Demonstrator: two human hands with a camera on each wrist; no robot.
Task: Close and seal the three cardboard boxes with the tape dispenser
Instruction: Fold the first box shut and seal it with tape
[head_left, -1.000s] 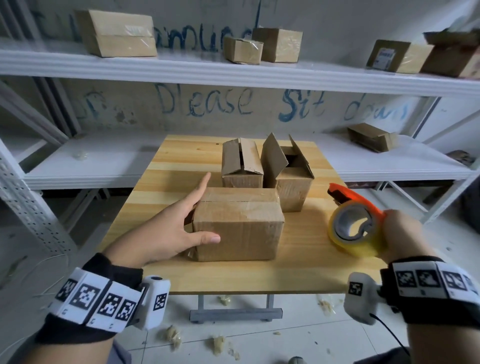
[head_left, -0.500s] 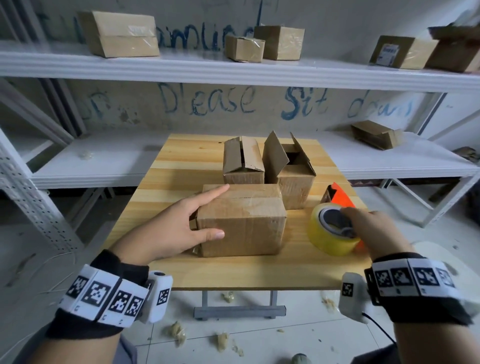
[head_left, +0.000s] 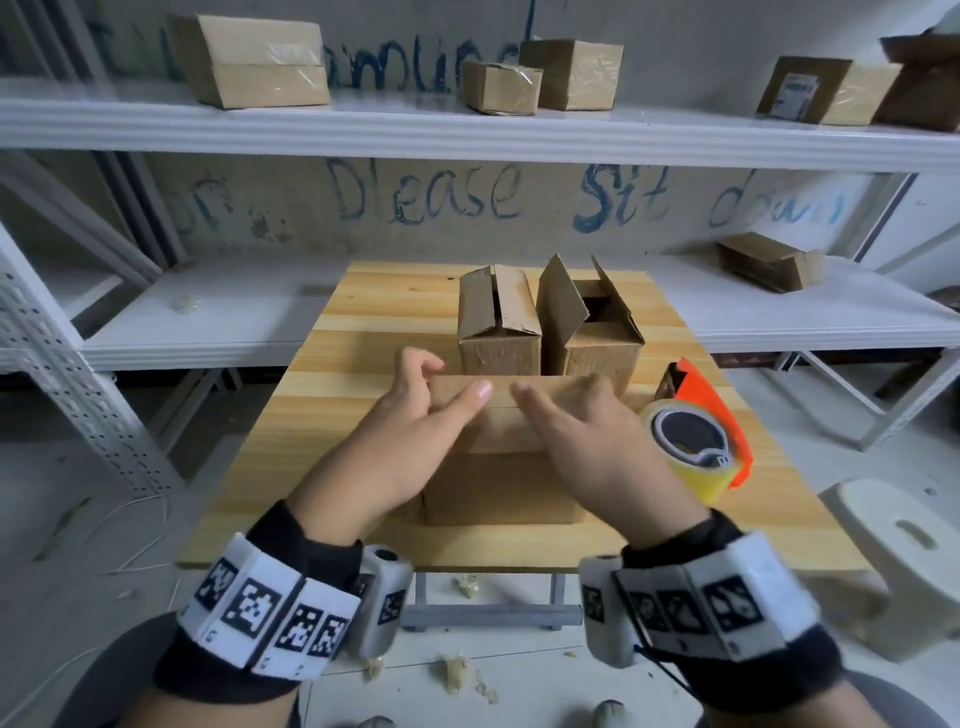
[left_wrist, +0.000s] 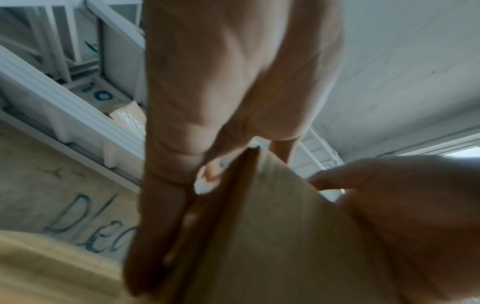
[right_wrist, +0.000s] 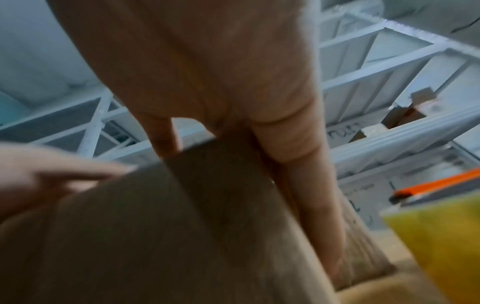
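Both hands on the near brown corrugated cardboard box (head_left: 498, 483), which sits at the front middle of the pale wooden plank surface (head_left: 291, 436). Left hand (head_left: 410, 441): fingers curled over the far left top edge, thumb laid flat on the top flap, so it pinches the flap edge. The left wrist view shows the raw fluted flap edge (left_wrist: 241, 197) running between fingers and thumb. Right hand (head_left: 587, 452): fingers stretched out and spread, pressing flat on the right part of the top; it is not gripping anything. The view is motion-blurred, so fingertip contact at the far edge is unclear.

Orange plastic tape dispenser with a yellowish translucent tape roll (head_left: 696, 447) stands on the surface just right of the near box, released, no hand on it.

Behind the near box are two smaller brown cardboard boxes side by side: left one (head_left: 498, 327) with top flaps folded nearly shut but slightly peaked, right one (head_left: 597, 332) with flaps standing up, interior open. None of the three shows tape on top.

White metal shelving (head_left: 467, 130) behind carries more cardboard cartons. A cream plastic stool (head_left: 904, 551) stands on the floor to the right.
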